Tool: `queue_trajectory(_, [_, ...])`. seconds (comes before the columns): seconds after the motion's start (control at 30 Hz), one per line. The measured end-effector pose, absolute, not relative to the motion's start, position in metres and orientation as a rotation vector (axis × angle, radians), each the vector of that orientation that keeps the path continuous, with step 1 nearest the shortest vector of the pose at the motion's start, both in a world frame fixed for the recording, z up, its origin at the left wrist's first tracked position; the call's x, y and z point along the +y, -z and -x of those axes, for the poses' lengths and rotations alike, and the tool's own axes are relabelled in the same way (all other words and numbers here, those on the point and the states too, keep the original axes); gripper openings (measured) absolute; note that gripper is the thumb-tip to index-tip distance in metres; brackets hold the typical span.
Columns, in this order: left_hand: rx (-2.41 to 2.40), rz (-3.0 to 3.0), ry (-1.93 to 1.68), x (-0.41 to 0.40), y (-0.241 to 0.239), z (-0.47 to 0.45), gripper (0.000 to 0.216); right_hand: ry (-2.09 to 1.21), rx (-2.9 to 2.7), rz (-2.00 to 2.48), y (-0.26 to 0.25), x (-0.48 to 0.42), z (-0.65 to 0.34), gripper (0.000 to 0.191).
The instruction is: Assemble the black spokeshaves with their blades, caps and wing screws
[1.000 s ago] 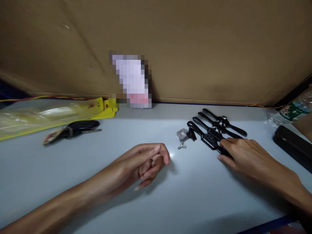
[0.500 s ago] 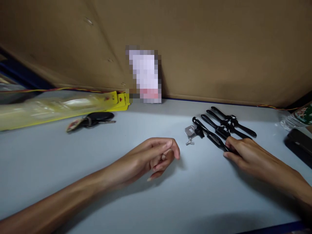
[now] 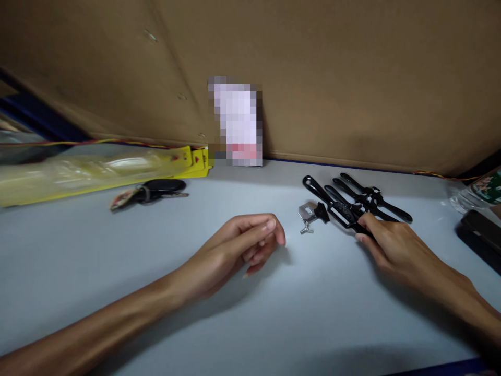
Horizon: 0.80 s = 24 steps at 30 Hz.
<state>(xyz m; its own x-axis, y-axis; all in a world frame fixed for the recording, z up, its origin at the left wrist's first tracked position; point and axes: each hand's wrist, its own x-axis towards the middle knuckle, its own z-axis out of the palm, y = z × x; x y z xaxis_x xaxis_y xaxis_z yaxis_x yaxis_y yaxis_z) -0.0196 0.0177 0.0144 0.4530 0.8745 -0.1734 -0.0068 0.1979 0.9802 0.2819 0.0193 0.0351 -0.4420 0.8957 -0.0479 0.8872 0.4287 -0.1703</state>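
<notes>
On the pale table top (image 3: 117,261), my right hand (image 3: 385,240) pinches the near end of a black handled tool (image 3: 326,197) and lifts its far end off the surface. Two more black tools (image 3: 370,197) of the same kind lie side by side just behind it. A small metal bracket with a wing screw and a black knob (image 3: 311,215) rests left of the lifted tool. My left hand (image 3: 242,245) lies loosely curled at the middle of the table; its fingers are drawn in and I see nothing in them.
A black key fob with keys (image 3: 151,191) lies at the left, in front of long yellow and clear packages (image 3: 90,169). Brown cardboard (image 3: 332,78) walls the back. A black case (image 3: 479,235) and a plastic bottle (image 3: 479,190) sit at the right edge.
My right hand has closed on the nearest black tool and tipped its far end up and toward the back. The left hand stays curled in place. The view has shifted slightly.
</notes>
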Motion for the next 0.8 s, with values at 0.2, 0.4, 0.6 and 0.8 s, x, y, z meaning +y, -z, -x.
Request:
queue_trajectory(0.2, [1.309, -1.823, -1.196, 0.010, -0.021, 0.019, 0.019, -0.642, -2.810, 1.337, -0.048, 0.003, -0.271, 0.023])
queue_trajectory(0.4, [0.978, -2.285, -1.104, 0.004, -0.012, 0.017, 0.017, -0.795, -2.926, 1.269, -0.051, -0.008, -0.265, 0.020])
queue_trajectory(0.6, [0.896, -2.460, -0.798, 0.006, -0.010, 0.018, 0.026, -0.924, -2.881, 1.220, -0.053, -0.002, -0.264, 0.014])
queue_trajectory(0.8, [0.788, -2.570, -0.581, 0.007, -0.012, 0.016, 0.031, -0.939, -2.792, 1.194, -0.051, 0.003, -0.262, 0.010])
